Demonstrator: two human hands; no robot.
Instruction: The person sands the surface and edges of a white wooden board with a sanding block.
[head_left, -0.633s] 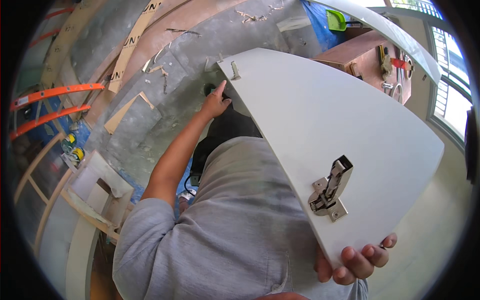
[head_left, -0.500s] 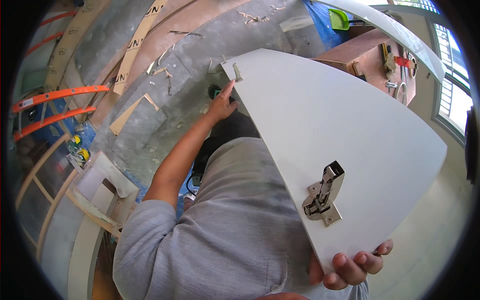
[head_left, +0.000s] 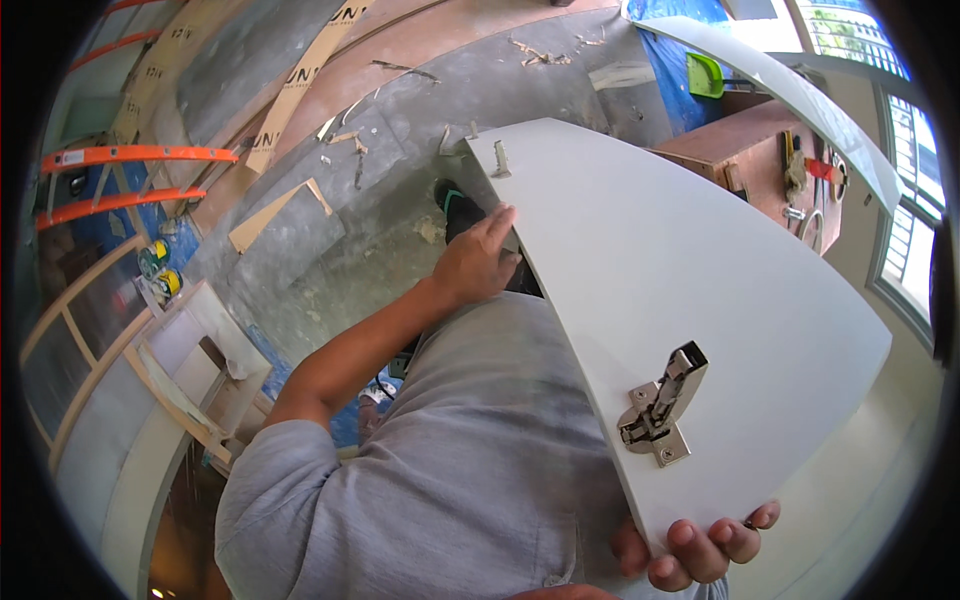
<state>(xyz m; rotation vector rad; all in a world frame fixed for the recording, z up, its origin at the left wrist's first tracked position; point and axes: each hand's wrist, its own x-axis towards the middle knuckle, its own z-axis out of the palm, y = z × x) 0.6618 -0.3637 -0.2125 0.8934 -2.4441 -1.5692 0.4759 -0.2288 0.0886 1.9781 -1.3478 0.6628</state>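
Note:
A white cabinet door (head_left: 700,280) slants across my lap, from near my body at the lower right to its far left corner. A metal concealed hinge (head_left: 664,410) is screwed on close to its near end, with its arm raised. At the far end sits a second hinge (head_left: 502,160), seen small. My right hand (head_left: 700,550) grips the near edge, fingertips curled over the white face. Partway along the left edge, my left hand (head_left: 478,262) holds the door, fingers together at the rim; its thumb is partly hidden.
An orange ladder (head_left: 140,155) lies at the left, above wooden frames and a pale cabinet carcass (head_left: 215,360). Cardboard strips (head_left: 285,215) and scraps litter the grey floor. Tools sit on a wooden box (head_left: 745,145) at the right, beside a green dustpan (head_left: 704,76) and another white panel (head_left: 800,95).
My left hand has slid back along the door's edge, away from the far hinge, and its fingers have closed at the rim. My right hand keeps its grip. The view has shifted slightly.

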